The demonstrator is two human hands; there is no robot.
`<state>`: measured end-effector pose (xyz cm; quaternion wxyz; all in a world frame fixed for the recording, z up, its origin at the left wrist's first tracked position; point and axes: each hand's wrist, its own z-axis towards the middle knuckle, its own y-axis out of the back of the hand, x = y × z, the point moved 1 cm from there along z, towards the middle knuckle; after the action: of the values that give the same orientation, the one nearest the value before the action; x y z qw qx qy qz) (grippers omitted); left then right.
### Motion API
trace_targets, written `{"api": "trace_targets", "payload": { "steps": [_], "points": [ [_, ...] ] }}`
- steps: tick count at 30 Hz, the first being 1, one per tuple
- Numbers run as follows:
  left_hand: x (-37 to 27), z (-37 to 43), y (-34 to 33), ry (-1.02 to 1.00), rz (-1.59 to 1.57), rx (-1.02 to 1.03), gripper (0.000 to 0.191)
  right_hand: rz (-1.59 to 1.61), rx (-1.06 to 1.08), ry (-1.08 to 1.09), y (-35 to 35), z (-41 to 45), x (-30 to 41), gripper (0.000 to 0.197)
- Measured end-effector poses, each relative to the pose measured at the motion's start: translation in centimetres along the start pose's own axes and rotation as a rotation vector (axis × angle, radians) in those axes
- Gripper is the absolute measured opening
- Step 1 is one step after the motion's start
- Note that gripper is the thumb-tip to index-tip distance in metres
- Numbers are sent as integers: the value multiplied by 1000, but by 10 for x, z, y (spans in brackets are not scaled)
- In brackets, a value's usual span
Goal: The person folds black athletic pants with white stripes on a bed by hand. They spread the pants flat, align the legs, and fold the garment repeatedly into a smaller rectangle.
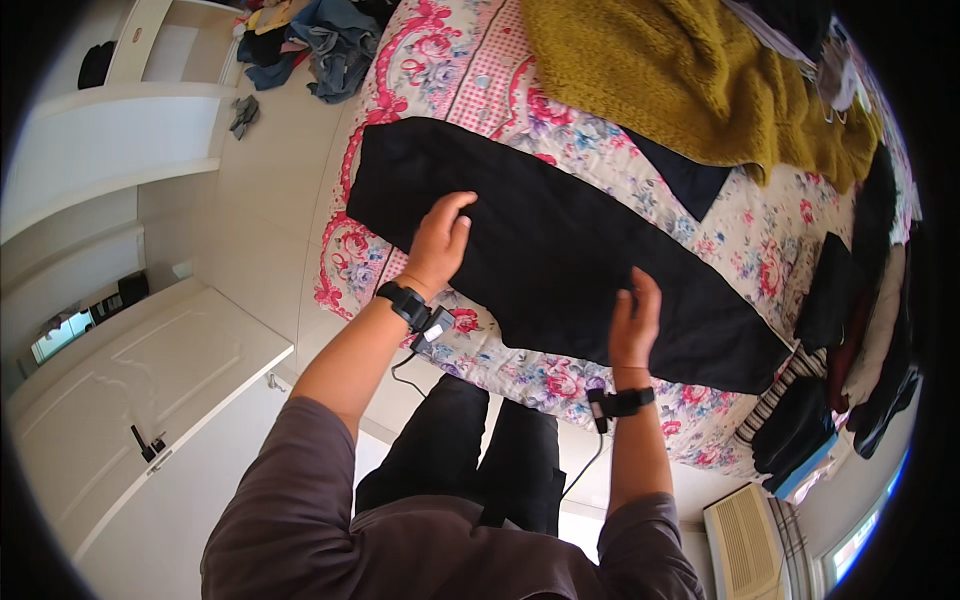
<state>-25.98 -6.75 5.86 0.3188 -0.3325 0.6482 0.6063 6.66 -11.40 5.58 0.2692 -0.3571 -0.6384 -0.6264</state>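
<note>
A pair of black trousers (555,255), seemingly folded lengthwise, lies spread across the floral bedspread (551,375), its narrower end at the left and its wider end at the right. Over the left part of the black cloth is my left hand (444,236), with thumb and fingers apart and nothing held. My right hand (636,319) is above the near edge of the cloth, right of the middle, its thumb and fingers also apart and empty. Whether either hand touches the cloth I cannot tell. Both wrists wear black straps with small cabled devices.
A mustard fleece blanket (645,82) lies at the far side over a dark cloth (686,176). Folded dark clothes (795,424) are stacked at the right edge. Jeans (334,45) and other clothes lie at the upper left. A white door (150,397) stands at lower left.
</note>
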Motion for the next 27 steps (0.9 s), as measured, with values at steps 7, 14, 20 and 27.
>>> {"api": "trace_targets", "payload": {
  "steps": [7, 14, 20, 27],
  "points": [
    [14, -3, 18, -159, 612, 247, 60, -400, 295, 302, -95, 23, 62, 59],
    [57, 6, 28, -287, 716, 276, 62, -632, 344, 295, -119, 31, 35, 69],
    [79, 13, 44, -302, 713, 271, 58, -695, 275, 259, -110, 29, 17, 70],
    [62, 49, 77, -225, 216, 96, 35, -735, 304, 246, -111, 31, 19, 70]
  ]
}}
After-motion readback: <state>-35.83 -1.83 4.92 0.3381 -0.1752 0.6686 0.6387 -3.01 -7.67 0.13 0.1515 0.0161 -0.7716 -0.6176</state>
